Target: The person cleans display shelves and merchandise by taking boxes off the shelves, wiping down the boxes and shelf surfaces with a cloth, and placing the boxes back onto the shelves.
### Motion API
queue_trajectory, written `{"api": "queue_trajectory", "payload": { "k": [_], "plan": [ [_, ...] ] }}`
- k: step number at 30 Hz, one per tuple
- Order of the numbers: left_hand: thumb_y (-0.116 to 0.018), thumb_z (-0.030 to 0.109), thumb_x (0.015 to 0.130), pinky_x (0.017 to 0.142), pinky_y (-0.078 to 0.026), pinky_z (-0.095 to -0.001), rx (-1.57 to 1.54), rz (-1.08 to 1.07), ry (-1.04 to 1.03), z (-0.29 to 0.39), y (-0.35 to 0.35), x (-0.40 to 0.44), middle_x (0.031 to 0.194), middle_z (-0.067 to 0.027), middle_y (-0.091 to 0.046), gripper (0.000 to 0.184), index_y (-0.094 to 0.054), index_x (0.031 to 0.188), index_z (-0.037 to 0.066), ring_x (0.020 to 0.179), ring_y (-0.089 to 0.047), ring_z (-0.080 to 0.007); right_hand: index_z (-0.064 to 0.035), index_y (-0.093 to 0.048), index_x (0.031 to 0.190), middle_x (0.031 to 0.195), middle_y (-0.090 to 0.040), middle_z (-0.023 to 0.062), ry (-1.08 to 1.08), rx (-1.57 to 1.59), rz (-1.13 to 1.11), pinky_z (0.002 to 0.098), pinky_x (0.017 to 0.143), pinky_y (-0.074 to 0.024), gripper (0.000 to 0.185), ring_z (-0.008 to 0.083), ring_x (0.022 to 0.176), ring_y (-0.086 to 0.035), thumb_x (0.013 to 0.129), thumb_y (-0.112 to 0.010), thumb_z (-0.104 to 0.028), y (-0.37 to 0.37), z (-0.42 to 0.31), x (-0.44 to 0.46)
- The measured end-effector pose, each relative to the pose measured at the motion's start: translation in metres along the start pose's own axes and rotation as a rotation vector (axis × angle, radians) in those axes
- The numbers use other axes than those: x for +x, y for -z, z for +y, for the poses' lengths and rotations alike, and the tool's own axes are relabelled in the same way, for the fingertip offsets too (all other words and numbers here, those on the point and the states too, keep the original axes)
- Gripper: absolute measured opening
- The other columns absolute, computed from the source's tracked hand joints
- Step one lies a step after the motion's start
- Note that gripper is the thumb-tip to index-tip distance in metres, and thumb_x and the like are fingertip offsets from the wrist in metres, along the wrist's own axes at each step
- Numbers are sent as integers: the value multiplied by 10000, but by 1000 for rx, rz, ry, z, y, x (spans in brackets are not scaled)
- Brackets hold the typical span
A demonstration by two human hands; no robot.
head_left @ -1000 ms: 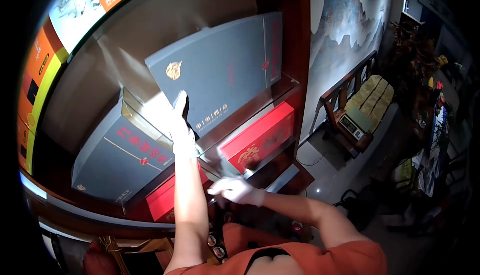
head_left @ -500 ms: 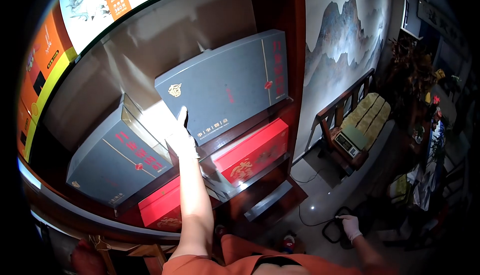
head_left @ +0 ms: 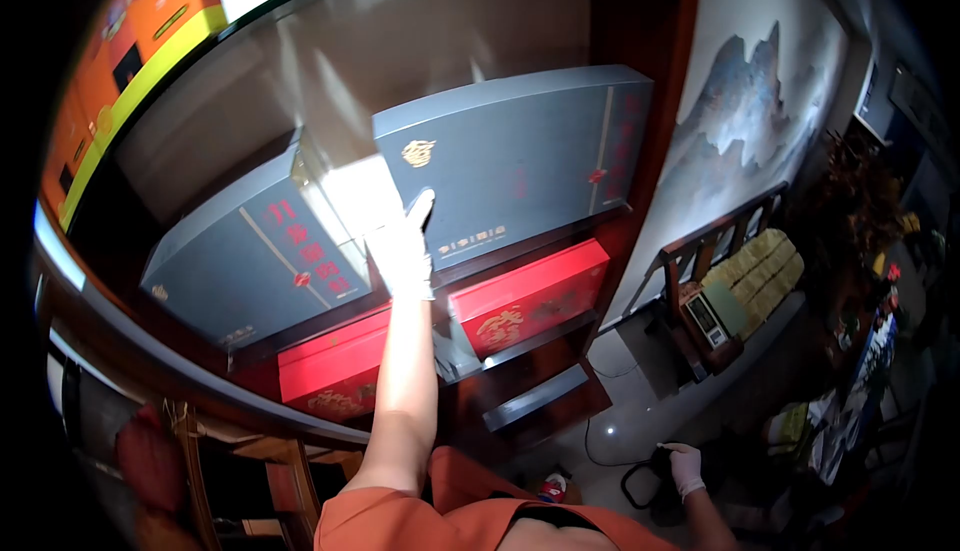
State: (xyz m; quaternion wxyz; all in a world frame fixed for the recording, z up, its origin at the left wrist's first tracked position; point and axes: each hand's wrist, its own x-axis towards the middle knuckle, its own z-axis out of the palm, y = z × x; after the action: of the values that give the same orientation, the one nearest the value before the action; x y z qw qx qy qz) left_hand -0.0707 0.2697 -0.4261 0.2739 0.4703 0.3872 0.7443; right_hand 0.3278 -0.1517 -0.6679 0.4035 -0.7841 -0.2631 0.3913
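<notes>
My gloved left hand [head_left: 402, 251] reaches to the gap between two large grey boxes on the shelf. Its thumb lies over the lower left part of the right grey box [head_left: 520, 176]; its fingers are lost in white glare. The left grey box [head_left: 250, 261] leans at an angle, its open-looking side towards the gap. Low at the right, my gloved right hand [head_left: 685, 469] hangs away from the shelf with loosely extended fingers and nothing visible in it, above a black object on the floor.
Two red boxes, one left [head_left: 335, 361] and one right [head_left: 530, 296], stand below the grey boxes. Orange boxes [head_left: 150, 21] are at upper left. On the right are a wooden chair with a cushion [head_left: 755, 276] and scale [head_left: 705, 319], a cord on the floor, and a table with plants.
The right grey box has come lower and further from the left one, now more level. My right hand has swung from near the red boxes out to the lower right. The view has shifted.
</notes>
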Motion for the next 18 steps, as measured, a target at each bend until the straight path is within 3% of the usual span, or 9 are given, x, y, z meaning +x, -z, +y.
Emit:
{"api": "queue_trajectory", "payload": {
  "k": [3,4,6,8,10,13,15,17,18],
  "plan": [
    [-740,141,832,970,-436,-335,-38,-99,19,-30,13,10,1171,-142,-641,523,-540,1277,-46,1065,-584,-223,56,-682,1090,930,-695,111,209,338,-149,317,686,-561,403,207,791,-680,781,-423,42,-9,-46,39],
    [-694,132,869,978,-435,-321,129,-91,-143,-26,15,8,1204,-140,-627,495,-519,1295,-47,1110,-575,-214,53,-652,1150,949,-688,105,320,338,-189,312,716,-556,432,205,810,-676,785,-422,34,-16,-93,41],
    [-665,123,888,999,-424,-324,-10,-128,-80,-33,25,15,1218,-141,-620,466,-519,1298,-44,1135,-568,-221,27,-602,1251,1078,-667,114,513,383,-249,313,883,-519,491,186,958,-652,801,-405,15,-34,-176,75],
    [-618,106,916,1048,-396,-330,-168,-216,-10,-49,38,29,1306,-155,-561,458,-492,1335,-33,1222,-516,-233,9,-617,1258,1039,-678,75,838,241,-198,263,862,-493,444,120,926,-625,844,-459,35,-58,-270,84],
    [-571,201,951,1058,-379,-322,-712,-45,498,-15,52,65,1329,-139,-544,479,-470,1352,-41,1235,-503,-218,25,-634,1219,1123,-678,82,1067,335,-197,266,896,-481,396,132,995,-621,865,-461,74,-91,-377,45],
    [-614,215,937,1141,-286,-376,-107,-165,-204,36,14,69,1454,-165,-414,585,-386,1428,-8,1363,-376,-271,22,-641,1199,1191,-665,133,1589,413,-109,300,954,-474,397,192,1062,-638,841,-484,89,-144,-478,14],
    [-628,229,930,1107,-333,-354,19,-154,-209,95,-10,85,1416,-154,-466,556,-436,1393,-12,1328,-415,-240,3,-638,1198,1171,-664,154,1923,285,-39,338,955,-484,443,262,1065,-646,782,-515,94,-172,-522,7],
    [-634,224,922,1044,-394,-310,152,-369,-122,107,-17,105,1305,-142,-578,458,-544,1296,-24,1221,-518,-208,-13,-631,1192,1127,-667,156,2134,183,28,378,927,-501,447,322,1047,-640,756,-565,64,-199,-548,7],
    [-605,275,918,1024,-395,-312,-27,-593,-101,102,-20,109,1159,-99,-653,372,-645,1153,-12,1116,-579,-194,-29,-628,1183,1081,-673,146,2205,156,81,392,875,-512,417,332,1016,-641,770,-599,15,-217,-558,9]
  ]
}}
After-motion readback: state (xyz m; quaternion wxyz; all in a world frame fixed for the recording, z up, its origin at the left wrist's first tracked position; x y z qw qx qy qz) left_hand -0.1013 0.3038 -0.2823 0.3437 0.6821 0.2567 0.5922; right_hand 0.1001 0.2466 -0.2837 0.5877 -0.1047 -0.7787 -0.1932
